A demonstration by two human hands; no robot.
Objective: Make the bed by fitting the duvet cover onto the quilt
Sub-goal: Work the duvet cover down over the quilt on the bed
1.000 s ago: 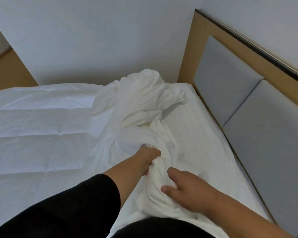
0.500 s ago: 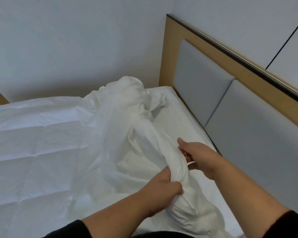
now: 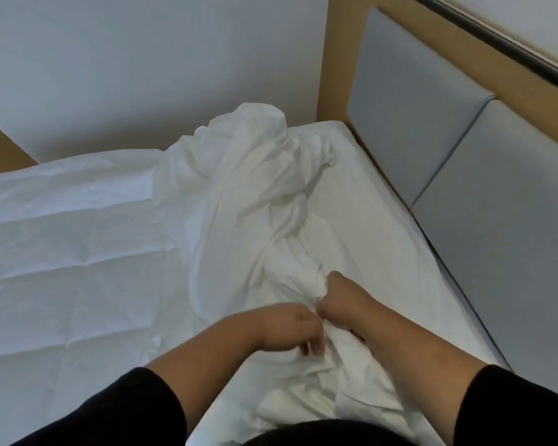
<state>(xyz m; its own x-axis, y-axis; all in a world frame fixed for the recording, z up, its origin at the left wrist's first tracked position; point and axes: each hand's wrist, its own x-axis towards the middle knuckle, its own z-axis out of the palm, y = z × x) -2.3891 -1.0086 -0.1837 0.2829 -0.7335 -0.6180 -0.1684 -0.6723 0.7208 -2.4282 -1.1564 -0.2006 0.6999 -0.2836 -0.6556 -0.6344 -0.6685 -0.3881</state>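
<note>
Cover [image 3: 255, 194], bunched on quilt [image 3: 71, 239]: left hand [image 3: 290, 326] and right hand [image 3: 339, 294] both clutch gathered cloth, likely seeking its opening.

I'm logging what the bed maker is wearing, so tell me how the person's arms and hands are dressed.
Both arms wear black sleeves pushed up, so the forearms are bare. The left sleeve and right sleeve look plain, with no markings visible. The left hand and right hand are ungloved; no watch, ring or bracelet shows.
</note>
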